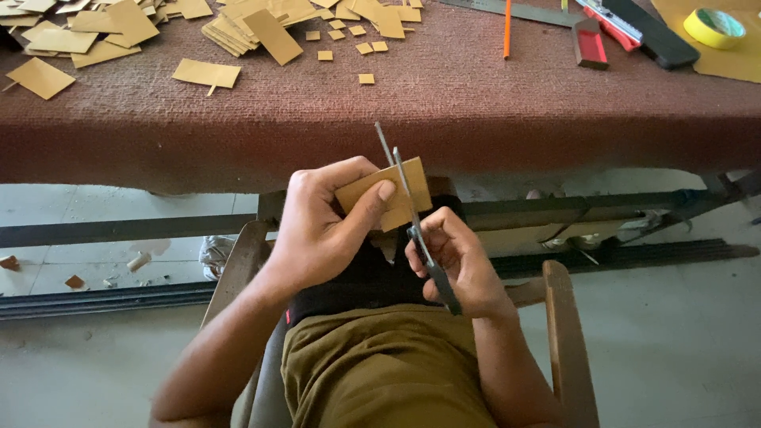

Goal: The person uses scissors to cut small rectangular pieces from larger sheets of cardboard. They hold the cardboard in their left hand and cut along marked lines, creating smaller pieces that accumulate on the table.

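Observation:
My left hand [321, 226] grips a small tan cardboard piece [369, 190], thumb pressed on its face, in front of the table edge above my lap. My right hand [460, 261] holds dark-handled scissors [432, 265]. Their blades point up and away, slightly apart, and run through the cardboard's right part. A narrow strip of the piece shows to the right of the blades.
A brown cloth-covered table [476, 111] carries several cut cardboard rectangles [208, 73], small squares [365, 78], an orange pencil [507, 32], a metal ruler [523, 11], a red cutter [590, 43] and a yellow tape roll [713, 26]. Wooden chair arms [567, 341] flank my lap.

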